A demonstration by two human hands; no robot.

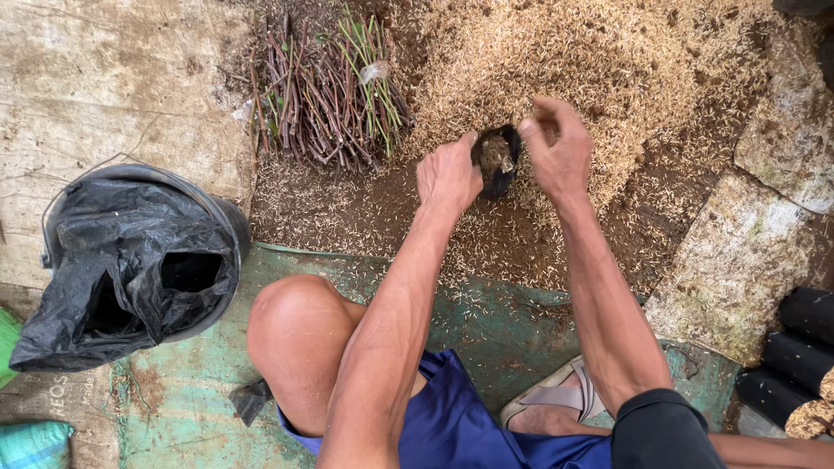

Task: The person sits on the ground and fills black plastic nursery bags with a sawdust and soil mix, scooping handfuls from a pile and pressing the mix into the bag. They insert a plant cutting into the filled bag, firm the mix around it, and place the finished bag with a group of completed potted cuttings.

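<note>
Closest to the camera is a bent knee (295, 334) above blue shorts (452, 417), and a foot in a sandal (556, 399) sits at about 5 o'clock. Two bare arms stretch up from here toward 12 o'clock. The left hand (447, 174) holds a small black grow bag (497, 161) by its side, with the fingers closed around it. The bag is partly full of husk and soil, and it stays just above the ground, right in the middle of the picture. The right hand (556, 152) is at the bag's open top, on its 3 o'clock side, with the fingertips pinched together at the rim. Behind the bag, from 12 to 2 o'clock, lies a big pile of rice husk (591, 61). A bundle of cut stems (326, 91) lies at 11 o'clock, next to the pile. At 9 o'clock stands a bucket (230, 234) with a crumpled black plastic bag (122, 260) inside it. At 4 o'clock, filled black bags (795, 356) lie in a row on their sides.
</note>
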